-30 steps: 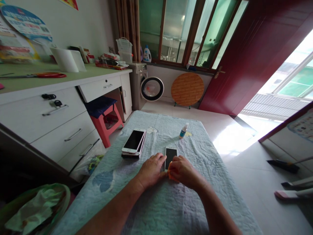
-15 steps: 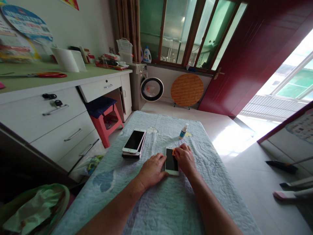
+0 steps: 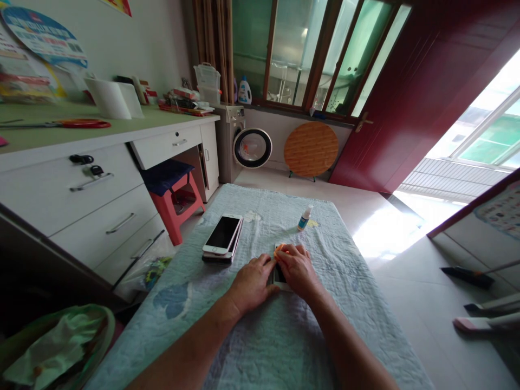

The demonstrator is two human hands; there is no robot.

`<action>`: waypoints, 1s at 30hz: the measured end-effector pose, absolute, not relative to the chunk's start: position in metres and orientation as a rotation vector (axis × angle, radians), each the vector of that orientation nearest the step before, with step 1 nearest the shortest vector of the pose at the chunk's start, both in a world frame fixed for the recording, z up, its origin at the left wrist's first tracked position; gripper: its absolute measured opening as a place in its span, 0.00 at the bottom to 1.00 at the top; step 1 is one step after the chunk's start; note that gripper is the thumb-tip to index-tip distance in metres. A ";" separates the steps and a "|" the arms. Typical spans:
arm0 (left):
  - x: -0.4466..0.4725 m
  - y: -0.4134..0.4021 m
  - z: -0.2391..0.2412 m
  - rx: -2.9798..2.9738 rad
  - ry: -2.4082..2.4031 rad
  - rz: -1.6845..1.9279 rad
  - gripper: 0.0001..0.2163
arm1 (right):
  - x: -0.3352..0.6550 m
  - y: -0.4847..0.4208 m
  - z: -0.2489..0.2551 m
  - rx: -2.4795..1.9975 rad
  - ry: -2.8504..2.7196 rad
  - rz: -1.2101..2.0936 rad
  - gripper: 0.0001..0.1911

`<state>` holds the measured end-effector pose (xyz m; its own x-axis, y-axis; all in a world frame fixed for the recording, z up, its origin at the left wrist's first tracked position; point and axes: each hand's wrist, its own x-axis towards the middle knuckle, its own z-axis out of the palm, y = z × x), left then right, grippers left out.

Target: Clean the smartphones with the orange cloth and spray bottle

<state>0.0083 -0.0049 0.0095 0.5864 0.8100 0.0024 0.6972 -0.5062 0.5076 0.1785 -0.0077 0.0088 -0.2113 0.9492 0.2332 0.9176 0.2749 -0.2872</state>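
Spreading across the foreground, a pale blue quilted cover (image 3: 264, 352) lay under both forearms. The left hand (image 3: 252, 279) was partly spread, its thumb apart from the bent fingers, touching the left edge of a white phone (image 3: 280, 275) without wrapping round it. That phone lay flat on the cover, screen up, between the two hands. Over it bent the right hand (image 3: 296, 268), its fingers drawn together on a small orange cloth (image 3: 281, 252) at the upper part of the screen, hiding much of the phone.

Farther off to the left sat a stack of phones (image 3: 222, 235), a white-framed one on top with its dark screen up. A small spray bottle (image 3: 304, 218) with a white cap stood upright beyond the right hand, well apart from the stack. Past the cover were a red stool (image 3: 173, 200), a washing machine (image 3: 229, 143) with its round door swung out, and a round wooden tabletop (image 3: 311, 149) leaning near the wall.
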 end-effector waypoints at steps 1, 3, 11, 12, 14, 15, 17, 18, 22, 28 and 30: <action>0.008 -0.005 0.010 2.359 1.202 0.337 0.26 | 0.178 -0.007 0.008 -1.683 -2.195 0.125 0.14; 0.008 -0.005 0.010 2.360 1.200 0.344 0.26 | 0.179 -0.006 0.006 -1.673 -2.192 0.129 0.14; 0.009 -0.005 0.008 2.386 1.211 0.321 0.28 | 0.180 0.003 -0.001 -1.740 -2.199 0.145 0.17; 0.009 -0.005 0.009 2.387 1.217 0.318 0.27 | 0.181 0.003 -0.001 -1.767 -2.178 0.131 0.17; 0.009 -0.005 0.010 2.383 1.228 0.311 0.27 | 0.183 0.003 -0.002 -1.824 -2.136 0.099 0.17; 0.009 -0.005 0.010 2.380 1.231 0.306 0.26 | 0.185 0.003 -0.002 -1.854 -2.112 0.082 0.17; 0.009 -0.005 0.011 2.376 1.233 0.295 0.26 | 0.189 0.003 -0.002 -1.916 -2.059 0.056 0.17; 0.009 -0.005 0.011 2.376 1.234 0.293 0.27 | 0.191 0.003 -0.002 -1.940 -2.035 0.050 0.16; 0.009 -0.005 0.009 2.385 1.232 0.302 0.28 | 0.198 0.001 0.001 -1.990 -1.992 0.049 0.14; 0.009 -0.005 0.008 2.372 1.222 0.309 0.27 | 0.192 -0.005 0.006 -2.069 -1.951 0.000 0.14; 0.009 -0.005 0.009 2.374 1.218 0.308 0.27 | 0.188 -0.005 0.005 -2.036 -1.975 -0.004 0.13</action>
